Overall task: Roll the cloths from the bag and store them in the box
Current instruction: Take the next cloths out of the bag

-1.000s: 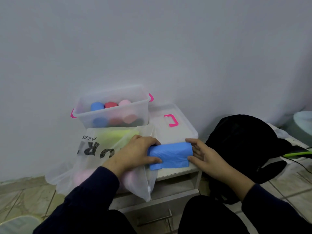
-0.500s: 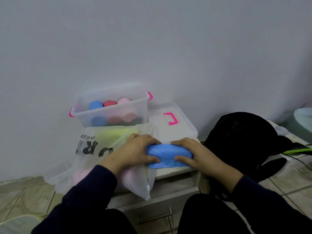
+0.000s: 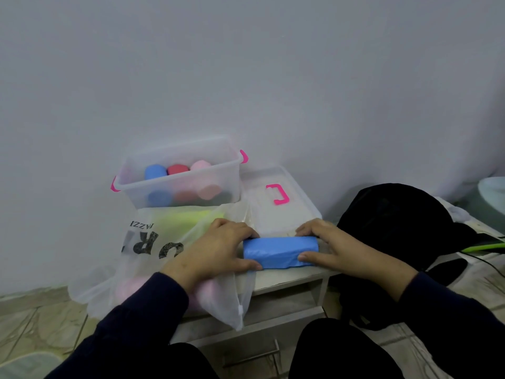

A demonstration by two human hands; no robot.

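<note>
A blue cloth [image 3: 278,251], rolled into a short cylinder, lies on the white low table [image 3: 289,274]. My left hand [image 3: 218,247] grips its left end and my right hand [image 3: 330,246] grips its right end, thumbs in front. A translucent plastic bag [image 3: 153,250] with dark lettering lies to the left under my left wrist, with yellow and pink cloths showing through. Behind it stands the clear box [image 3: 180,173] with pink latches, holding rolled blue, red and pink cloths.
The box's clear lid [image 3: 276,198] with a pink handle lies flat right of the box. A black bag [image 3: 396,231] sits to the right, with a green cable [image 3: 481,247] beside it. The wall rises close behind; tiled floor lies below on both sides.
My right hand went from open beside the roll, to lying over it, to gripping its right end. The roll now lies flatter and longer between both hands.
</note>
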